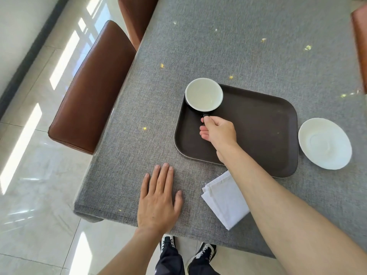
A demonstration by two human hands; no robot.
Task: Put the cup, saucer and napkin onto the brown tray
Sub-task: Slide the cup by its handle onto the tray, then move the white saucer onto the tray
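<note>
A dark brown tray [258,124] lies on the grey tablecloth. The cup [204,94], black outside and white inside, is at the tray's far left corner, and my right hand [218,133] pinches its black handle. Whether the cup rests on the tray or hangs just above it I cannot tell. A white saucer [324,143] sits on the cloth just right of the tray. A folded white napkin [225,199] lies near the tray's near edge, partly under my right forearm. My left hand [158,197] rests flat on the cloth, fingers spread, holding nothing.
The grey-clothed table [238,46] has its near edge close to my body. Brown leather chairs [93,86] stand along the left side, and another brown chair [360,46] shows at the right edge. Small yellow specks dot the cloth.
</note>
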